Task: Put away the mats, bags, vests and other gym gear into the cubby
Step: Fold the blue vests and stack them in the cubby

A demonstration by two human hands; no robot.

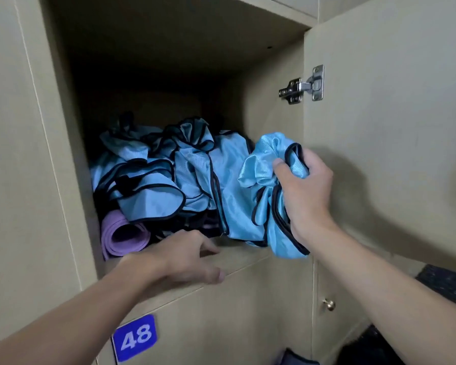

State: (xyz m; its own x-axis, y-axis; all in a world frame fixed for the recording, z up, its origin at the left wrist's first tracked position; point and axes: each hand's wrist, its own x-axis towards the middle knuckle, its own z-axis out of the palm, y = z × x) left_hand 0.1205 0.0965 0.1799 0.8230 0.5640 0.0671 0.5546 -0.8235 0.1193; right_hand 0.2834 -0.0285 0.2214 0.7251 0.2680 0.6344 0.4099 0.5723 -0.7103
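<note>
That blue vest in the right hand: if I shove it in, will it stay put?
Probably floppy: the blue vest bunches in the right hand and its tail droops past the cubby shelf edge. Its shiny fabric looks slippery, so it may slide off the vest pile. Likely light: one hand holds it.

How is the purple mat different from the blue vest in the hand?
The purple mat is rolled into a tube; the blue vest is crumpled and floppy. The mat is plain purple; the vest is shiny blue with dark edging. The mat lies under the pile of vests; the right hand grips the vest at the front of the cubby, partly hanging out. Both are at one cubby.
</note>
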